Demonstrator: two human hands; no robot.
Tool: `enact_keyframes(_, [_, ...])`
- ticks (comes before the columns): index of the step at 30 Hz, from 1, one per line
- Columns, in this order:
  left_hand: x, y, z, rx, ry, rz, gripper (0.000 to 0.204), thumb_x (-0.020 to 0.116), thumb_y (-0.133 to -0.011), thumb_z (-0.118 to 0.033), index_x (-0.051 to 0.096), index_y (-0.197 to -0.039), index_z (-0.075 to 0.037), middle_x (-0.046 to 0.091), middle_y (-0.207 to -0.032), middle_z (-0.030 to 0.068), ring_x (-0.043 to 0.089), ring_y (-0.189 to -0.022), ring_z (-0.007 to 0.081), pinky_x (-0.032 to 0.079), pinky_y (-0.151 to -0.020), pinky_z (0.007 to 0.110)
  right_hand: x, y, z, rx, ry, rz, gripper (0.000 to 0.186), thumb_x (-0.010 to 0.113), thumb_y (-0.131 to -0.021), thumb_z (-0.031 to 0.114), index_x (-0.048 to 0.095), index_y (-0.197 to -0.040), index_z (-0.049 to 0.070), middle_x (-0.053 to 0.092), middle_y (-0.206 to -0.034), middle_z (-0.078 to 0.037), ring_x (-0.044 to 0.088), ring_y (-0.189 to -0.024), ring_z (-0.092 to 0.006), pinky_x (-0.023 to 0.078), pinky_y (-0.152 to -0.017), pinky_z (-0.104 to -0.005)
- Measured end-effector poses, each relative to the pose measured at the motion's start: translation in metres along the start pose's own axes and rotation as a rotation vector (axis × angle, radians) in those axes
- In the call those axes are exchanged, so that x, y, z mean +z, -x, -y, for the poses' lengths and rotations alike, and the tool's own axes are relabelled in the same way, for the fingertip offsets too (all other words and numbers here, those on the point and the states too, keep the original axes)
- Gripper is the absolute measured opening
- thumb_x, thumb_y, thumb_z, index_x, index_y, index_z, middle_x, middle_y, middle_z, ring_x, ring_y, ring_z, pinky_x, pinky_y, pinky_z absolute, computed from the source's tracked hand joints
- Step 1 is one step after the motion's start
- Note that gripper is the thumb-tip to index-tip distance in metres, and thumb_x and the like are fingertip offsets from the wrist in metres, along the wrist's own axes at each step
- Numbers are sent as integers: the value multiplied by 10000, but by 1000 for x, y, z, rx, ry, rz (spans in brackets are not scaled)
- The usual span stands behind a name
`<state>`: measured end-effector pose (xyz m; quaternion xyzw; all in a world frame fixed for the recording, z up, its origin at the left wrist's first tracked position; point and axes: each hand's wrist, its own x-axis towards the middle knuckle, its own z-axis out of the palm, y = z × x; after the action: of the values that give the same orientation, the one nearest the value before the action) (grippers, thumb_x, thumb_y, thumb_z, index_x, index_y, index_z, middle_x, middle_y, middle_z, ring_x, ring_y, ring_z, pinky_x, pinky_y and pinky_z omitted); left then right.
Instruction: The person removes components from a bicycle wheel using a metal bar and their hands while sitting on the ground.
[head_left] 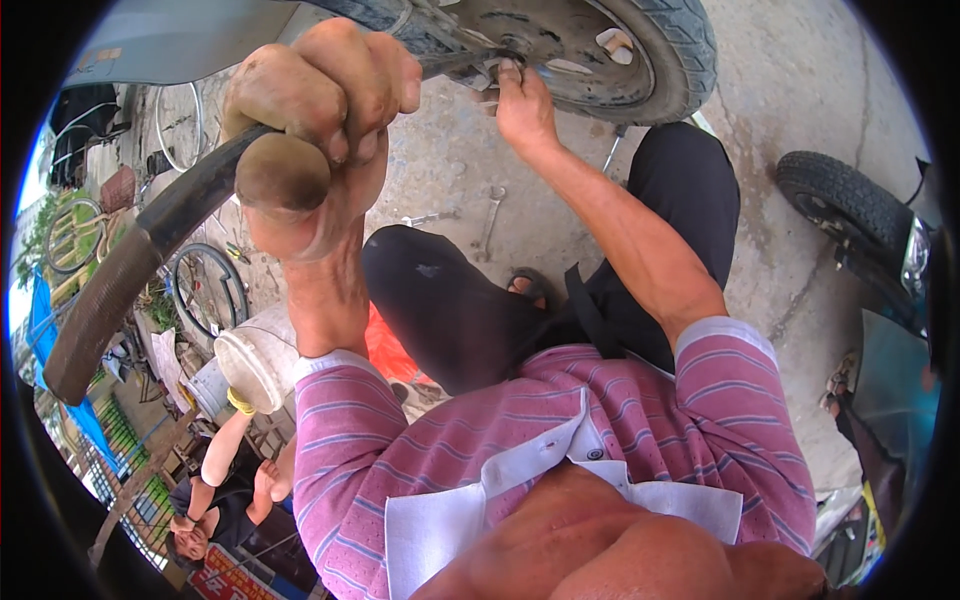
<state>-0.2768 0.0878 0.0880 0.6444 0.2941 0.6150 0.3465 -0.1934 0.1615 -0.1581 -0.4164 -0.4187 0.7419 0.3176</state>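
Bare concrete ground point(800, 80), cracked and stained, spreads under a person crouching outdoors in a pink striped shirt and black trousers. Straight ahead, at the top of the view, a small wheel point(610, 50) with a black tyre and dark hub stands upright. The left hand point(320, 130) is raised close to the camera, its fingers wrapped tight around a long dark tool handle point(150, 240) whose thin shaft runs on toward the wheel hub; the thick, rough end of the handle points down and to the left. The right hand point(522, 105) reaches further forward and rests at the hub, fingertips pressed on a small part where the shaft meets it; whether it grips anything cannot be told. The two hands are apart, the left nearer and higher. A spanner point(490, 220) lies on the concrete between the knees and the wheel, just below the right forearm. On the right a second tyre point(840, 200) stands well clear, with open ground between. On the left are a white bucket point(255, 355), bicycle wheels point(205, 290) and another person sitting low.
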Motion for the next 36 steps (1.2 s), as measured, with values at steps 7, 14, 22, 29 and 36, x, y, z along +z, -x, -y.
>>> enact_keyframes(7, [0, 3, -1, -13, 6, -31, 498, 597, -873, -599, 420, -750, -150, 413, -709, -5, 319, -610, 114, 293, -639, 315, 0, 0, 7, -124, 247, -14, 435, 438, -980, 368, 593, -902, -31, 671, -750, -189, 621, -638, -333, 461, -688, -409])
enact_keyframes(14, [1, 2, -1, -19, 32, -16, 506, 574, -877, -617, 420, -760, -150, 412, -708, -4, 320, -615, 116, 300, -642, 319, -1, -3, 4, 44, -84, 23, 422, 487, -988, 389, 633, -924, -1, 643, -734, -32, 529, -587, -130, 448, -585, -288])
enact_keyframes(22, [-1, 1, -1, -10, 9, 11, 498, 560, -881, -624, 430, -771, -156, 419, -716, -5, 336, -622, 119, 317, -664, 332, -3, -1, 15, 196, -345, 93, 330, 541, -979, 378, 618, -986, 58, 646, -906, -10, 577, -762, -123, 456, -638, -292])
enact_keyframes(29, [-2, 3, -3, -23, 5, 18, 485, 555, -888, -616, 438, -778, -159, 423, -722, -6, 341, -629, 123, 320, -675, 337, 1, 8, 21, 203, -382, 85, 365, 569, -960, 421, 641, -961, 63, 640, -862, 5, 526, -634, -110, 426, -558, -273])
enact_keyframes(36, [2, 2, -4, -37, 17, 1, 489, 555, -889, -613, 425, -766, -158, 413, -719, -7, 326, -622, 121, 303, -663, 330, -7, -2, 15, 214, -184, 36, 411, 655, -895, 467, 590, -873, 62, 529, -716, -3, 447, -557, -110, 375, -498, -254])
